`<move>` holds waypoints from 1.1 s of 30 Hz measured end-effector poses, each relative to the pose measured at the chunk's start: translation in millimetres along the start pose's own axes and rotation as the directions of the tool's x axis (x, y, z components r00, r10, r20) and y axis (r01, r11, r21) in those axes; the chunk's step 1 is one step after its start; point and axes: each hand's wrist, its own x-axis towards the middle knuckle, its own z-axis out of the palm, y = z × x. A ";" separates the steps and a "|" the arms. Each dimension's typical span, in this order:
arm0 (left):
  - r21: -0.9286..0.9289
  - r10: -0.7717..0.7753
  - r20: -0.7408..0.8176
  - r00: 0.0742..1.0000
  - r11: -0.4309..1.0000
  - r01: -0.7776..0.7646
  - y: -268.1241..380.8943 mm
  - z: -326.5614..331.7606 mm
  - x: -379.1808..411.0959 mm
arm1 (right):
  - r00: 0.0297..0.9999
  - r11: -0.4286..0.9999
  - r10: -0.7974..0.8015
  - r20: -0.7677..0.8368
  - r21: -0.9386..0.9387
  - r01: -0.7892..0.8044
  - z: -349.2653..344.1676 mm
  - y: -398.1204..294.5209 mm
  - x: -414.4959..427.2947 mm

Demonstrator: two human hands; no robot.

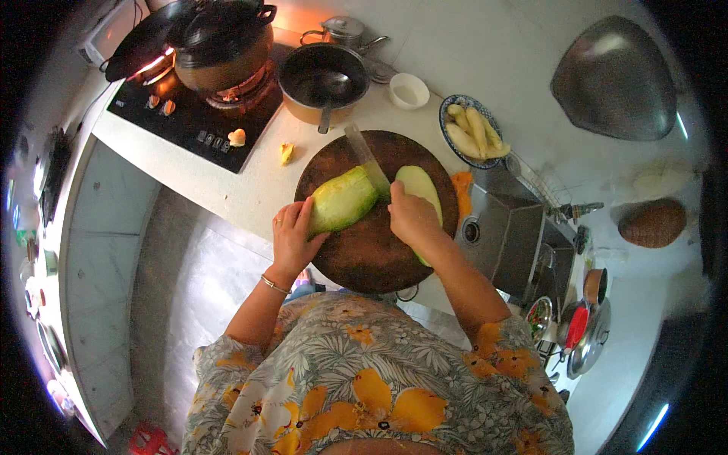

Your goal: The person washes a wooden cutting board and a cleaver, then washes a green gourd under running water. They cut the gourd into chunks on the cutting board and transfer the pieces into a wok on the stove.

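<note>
On a round dark wooden chopping board point(364, 256) lies a large piece of pale green gourd point(343, 200), its skin largely pared on the upper side. My left hand point(294, 230) grips its near left end. In my right hand point(416, 219) is the handle of a kitchen knife, mostly hidden by the fingers. The broad knife blade point(368, 162) stands at the gourd's right end; whether it has cut in, I cannot tell. Another long gourd piece point(420, 183) rests to the right, partly covered by my right hand and forearm.
Left, a covered pot point(224, 51) sits over a lit burner of the black gas hob point(193, 133). Behind the board are a saucepan point(307, 68) with a ladle and a white bowl point(409, 91). A patterned plate point(443, 122) holds pale peeled vegetables. A steel sink point(489, 227) adjoins the right.
</note>
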 end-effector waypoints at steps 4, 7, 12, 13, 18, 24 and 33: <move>-0.044 -0.069 -0.034 0.997 0.997 0.067 -14.5 0.5 -19.5 | 0.987 0.996 -0.080 0.142 -0.019 0.084 -20.4 -9.5 -13.7; -0.143 -0.031 -0.088 0.996 0.990 0.018 -17.5 7.5 -22.5 | 0.974 0.994 -0.055 0.221 -0.084 0.075 4.3 -11.6 -3.7; -0.128 -0.048 -0.065 0.997 0.991 0.039 -14.4 1.4 -10.1 | 0.991 0.996 -0.065 0.117 -0.056 0.072 35.8 -12.0 13.0; -0.131 -0.058 -0.055 0.997 0.990 0.051 -15.2 1.1 -11.1 | 0.994 0.995 -0.092 0.066 -0.034 0.095 38.2 -8.7 12.1; -0.200 -0.153 -0.036 0.988 0.969 0.142 -19.8 -3.5 -28.1 | 0.996 0.998 -0.058 0.074 -0.012 0.059 1.4 -24.4 -18.0; -0.258 -0.165 -0.009 0.986 0.953 0.157 -22.6 2.6 -29.2 | 0.984 0.990 -0.106 0.144 -0.082 0.119 47.5 -33.1 -1.6; -0.286 -0.175 -0.015 0.984 0.944 0.163 -36.8 2.2 -32.7 | 0.995 0.998 -0.058 0.081 -0.034 0.061 2.2 -56.0 -30.1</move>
